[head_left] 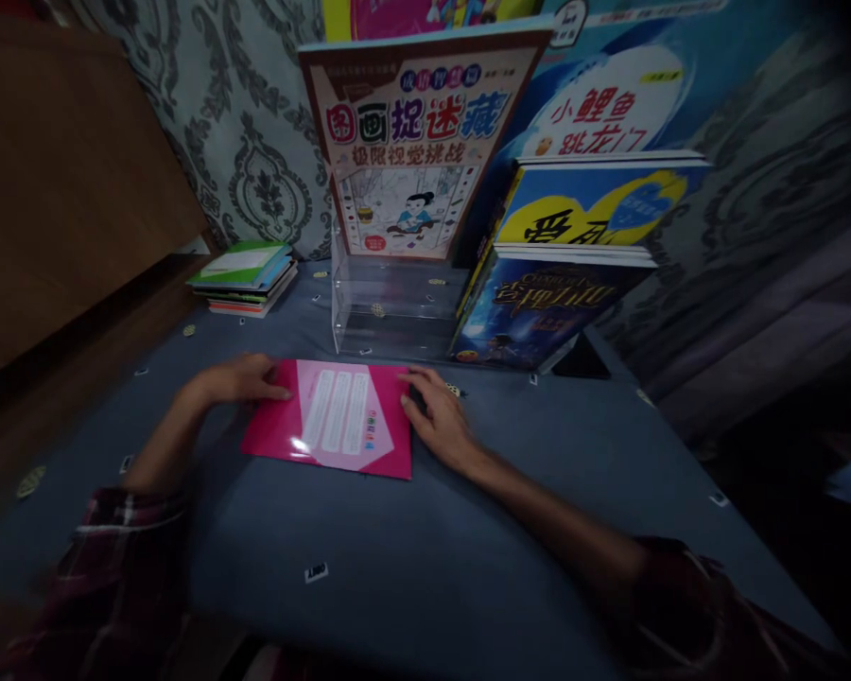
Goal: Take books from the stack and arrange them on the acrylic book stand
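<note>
A glossy pink book lies sideways just in front of a clear stand, a pale panel of small print on its cover. At its left end is my left hand, thumb over the cover and the other fingers mostly hidden behind the edge. My right hand grips the right edge near the far corner, its fingers bent around it. Both hands are closed on the book.
Behind the pink book, a clear acrylic stand bears a tall picture book. Dark blue and yellow-blue books stand at right. A stack of thin books lies back left on the grey-blue tablecloth.
</note>
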`<state>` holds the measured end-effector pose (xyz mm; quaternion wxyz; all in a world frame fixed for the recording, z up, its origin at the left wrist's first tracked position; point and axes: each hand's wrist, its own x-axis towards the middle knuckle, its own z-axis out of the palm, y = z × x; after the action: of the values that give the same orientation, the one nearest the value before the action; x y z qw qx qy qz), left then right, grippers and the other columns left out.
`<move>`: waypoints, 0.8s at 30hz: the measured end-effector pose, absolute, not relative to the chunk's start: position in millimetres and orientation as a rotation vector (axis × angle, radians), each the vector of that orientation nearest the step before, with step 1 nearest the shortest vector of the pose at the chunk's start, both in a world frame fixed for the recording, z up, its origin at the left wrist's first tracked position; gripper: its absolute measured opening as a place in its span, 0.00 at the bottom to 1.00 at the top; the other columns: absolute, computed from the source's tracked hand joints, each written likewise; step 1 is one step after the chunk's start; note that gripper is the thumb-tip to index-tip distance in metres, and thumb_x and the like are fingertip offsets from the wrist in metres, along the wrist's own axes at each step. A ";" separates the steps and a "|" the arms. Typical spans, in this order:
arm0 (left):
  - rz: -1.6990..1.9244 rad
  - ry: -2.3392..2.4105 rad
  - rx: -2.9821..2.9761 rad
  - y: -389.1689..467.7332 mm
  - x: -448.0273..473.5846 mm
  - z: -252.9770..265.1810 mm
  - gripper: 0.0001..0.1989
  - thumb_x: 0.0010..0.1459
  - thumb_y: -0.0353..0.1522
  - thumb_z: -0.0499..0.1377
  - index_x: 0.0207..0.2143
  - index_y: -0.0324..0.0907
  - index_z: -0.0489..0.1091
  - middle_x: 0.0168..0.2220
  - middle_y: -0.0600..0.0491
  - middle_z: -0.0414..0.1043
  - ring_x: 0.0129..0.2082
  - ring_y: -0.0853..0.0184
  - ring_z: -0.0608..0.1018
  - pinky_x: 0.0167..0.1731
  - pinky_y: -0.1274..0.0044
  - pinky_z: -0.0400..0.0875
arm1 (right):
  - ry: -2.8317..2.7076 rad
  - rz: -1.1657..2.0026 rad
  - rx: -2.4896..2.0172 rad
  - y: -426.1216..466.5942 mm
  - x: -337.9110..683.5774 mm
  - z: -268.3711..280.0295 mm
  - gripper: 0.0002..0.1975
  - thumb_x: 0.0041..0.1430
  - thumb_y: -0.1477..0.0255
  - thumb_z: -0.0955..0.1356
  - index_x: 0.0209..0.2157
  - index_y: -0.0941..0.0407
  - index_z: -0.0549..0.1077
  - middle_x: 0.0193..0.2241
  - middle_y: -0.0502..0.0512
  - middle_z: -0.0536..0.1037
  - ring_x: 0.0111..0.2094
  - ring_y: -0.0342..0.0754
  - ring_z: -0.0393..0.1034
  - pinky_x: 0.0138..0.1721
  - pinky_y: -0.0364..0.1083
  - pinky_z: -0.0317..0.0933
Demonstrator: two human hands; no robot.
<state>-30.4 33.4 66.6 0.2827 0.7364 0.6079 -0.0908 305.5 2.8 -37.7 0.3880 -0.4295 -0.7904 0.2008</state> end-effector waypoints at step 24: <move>-0.230 1.457 2.131 19.4 20.7 60.4 0.19 0.60 0.50 0.56 0.33 0.44 0.65 0.29 0.54 0.73 0.28 0.66 0.74 0.28 0.75 0.64 | -1.975 0.514 -1.296 -52.0 356.6 -25.9 0.14 0.65 0.67 0.67 0.51 0.52 0.79 0.58 0.63 0.69 0.51 0.57 0.73 0.48 0.58 0.75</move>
<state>20.7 19.4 60.4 0.2717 0.7913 0.5410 -0.0855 356.6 -52.0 -25.9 0.3540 -0.5013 -0.7641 0.1989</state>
